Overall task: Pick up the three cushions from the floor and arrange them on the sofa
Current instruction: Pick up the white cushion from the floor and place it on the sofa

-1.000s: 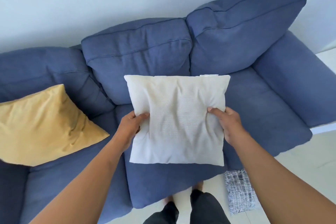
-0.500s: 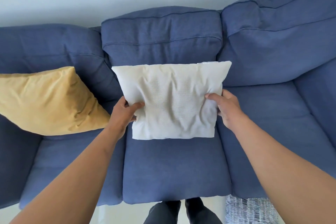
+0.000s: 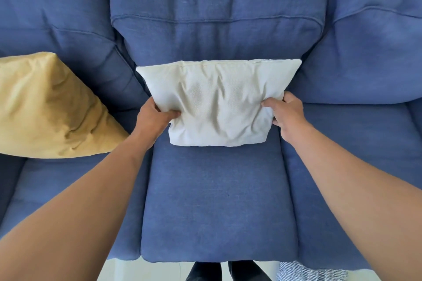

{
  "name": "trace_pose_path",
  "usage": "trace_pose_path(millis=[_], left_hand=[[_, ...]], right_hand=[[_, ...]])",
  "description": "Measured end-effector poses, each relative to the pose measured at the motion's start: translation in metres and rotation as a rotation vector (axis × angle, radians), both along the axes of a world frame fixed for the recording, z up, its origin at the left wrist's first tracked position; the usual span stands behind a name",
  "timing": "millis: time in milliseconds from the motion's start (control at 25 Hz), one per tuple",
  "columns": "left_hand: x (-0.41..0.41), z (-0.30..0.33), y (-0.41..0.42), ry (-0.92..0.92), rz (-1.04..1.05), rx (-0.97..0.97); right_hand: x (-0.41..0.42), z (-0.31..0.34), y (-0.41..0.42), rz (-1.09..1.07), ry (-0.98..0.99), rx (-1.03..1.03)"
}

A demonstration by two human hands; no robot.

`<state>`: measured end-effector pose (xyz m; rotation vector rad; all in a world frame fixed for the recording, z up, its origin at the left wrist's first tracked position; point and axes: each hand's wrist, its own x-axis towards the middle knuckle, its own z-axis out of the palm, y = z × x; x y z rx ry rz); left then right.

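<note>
The person is leaning over the blue sofa (image 3: 219, 201), and both hands are gripping the white cushion (image 3: 217, 102) at its lower sides. The left hand (image 3: 153, 118) is pinching the cushion's left edge, thumb pressing into the front and fingers tucked behind; its grip is closed on the fabric. The right hand (image 3: 287, 114) is doing the same on the right edge, thumb in front, grip closed on the cushion. The cushion is standing upright at the back of the middle seat, its bottom edge touching the seat and its top edge lying against the middle back pad (image 3: 217, 18). Its front is creasing between the two thumbs. A yellow cushion (image 3: 50, 107) is sitting on the left seat, tilted against the left back pad, apart from the white one. At the bottom right, a striped piece (image 3: 308, 271) is lying on the floor by the sofa's front.
</note>
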<state>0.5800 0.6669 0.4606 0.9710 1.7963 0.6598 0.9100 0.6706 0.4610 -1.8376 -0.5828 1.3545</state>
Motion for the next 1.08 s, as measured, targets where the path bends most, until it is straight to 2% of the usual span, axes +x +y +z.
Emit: trace_pose_path(millis=[160, 280, 360, 440, 560, 640, 720, 880, 1080], left_hand=[[0.001, -0.029, 0.013, 0.082, 0.013, -0.039], [0.001, -0.025, 0.02, 0.154, 0.052, 0.032], [0.0, -0.02, 0.023, 0.154, 0.043, 0.0], [-0.003, -0.011, 0.029, 0.086, 0.101, -0.019], [-0.007, 0.015, 0.052, -0.1, 0.197, 0.103], [-0.012, 0.027, 0.068, -0.182, 0.16, 0.158], [-0.017, 0.033, 0.074, -0.121, 0.103, 0.184], [-0.026, 0.035, 0.075, 0.021, 0.202, 0.238], [-0.022, 0.033, 0.065, 0.016, 0.257, 0.218]], right_hand=[[-0.005, -0.021, 0.019, -0.002, 0.009, -0.051], [-0.001, -0.015, 0.03, -0.042, -0.002, -0.036], [0.002, -0.01, 0.033, -0.014, -0.023, -0.055], [0.005, -0.005, 0.035, -0.006, -0.026, -0.066], [0.011, 0.009, 0.049, -0.097, 0.002, 0.022], [0.014, 0.019, 0.061, -0.13, 0.008, 0.09], [0.018, 0.024, 0.068, -0.093, -0.037, 0.119], [0.029, 0.022, 0.065, -0.12, -0.157, 0.169], [0.026, 0.022, 0.062, -0.118, -0.168, 0.135]])
